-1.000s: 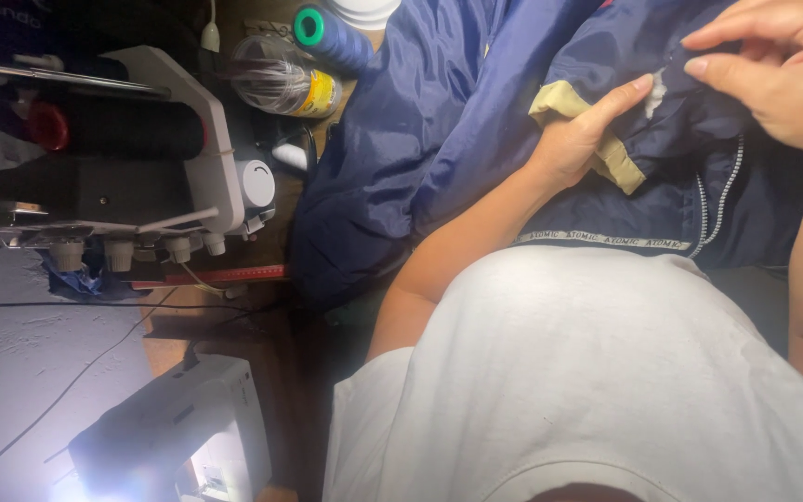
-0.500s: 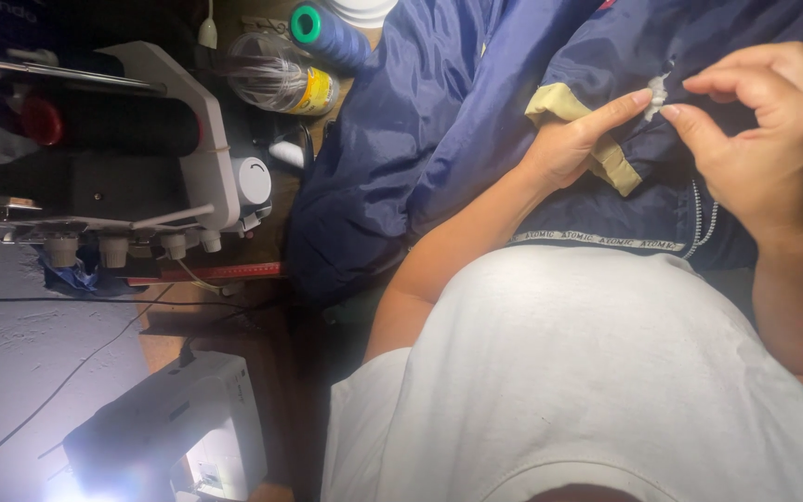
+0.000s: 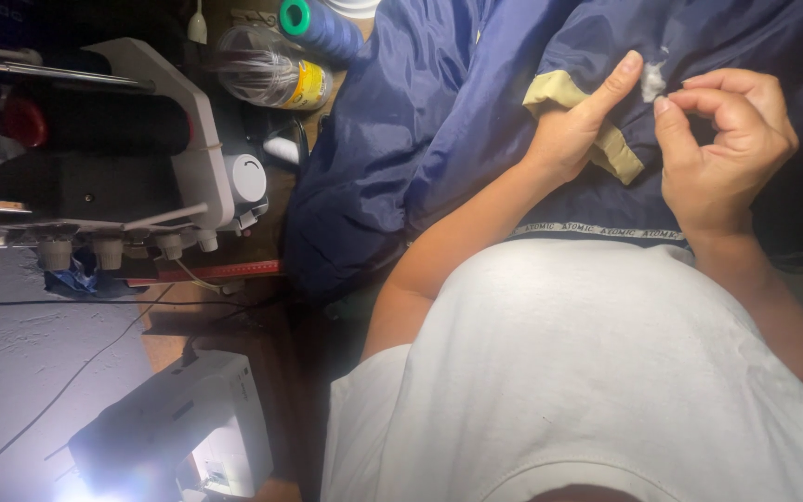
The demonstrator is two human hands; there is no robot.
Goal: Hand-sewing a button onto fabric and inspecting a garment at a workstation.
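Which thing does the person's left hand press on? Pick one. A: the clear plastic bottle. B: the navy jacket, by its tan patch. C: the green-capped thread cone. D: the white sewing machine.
B: the left hand lies on the navy jacket over its tan patch, thumb stretched toward the right hand.

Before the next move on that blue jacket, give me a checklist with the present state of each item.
1. Left hand pressing on the blue jacket by the yellow patch: ok.
2. Right hand at the small white tuft, thumb and forefinger curled beside it: ok.
3. Tuft actually pinched between the fingertips: cannot tell; it shows just left of them.
4. Both hands away from the overlock machine and the lit sewing machine: ok.
5. Jacket fully supported: cannot tell; its lower edge is hidden behind the white shirt.
6. Light on the work spot: not ok, dim compared with the lit machine.
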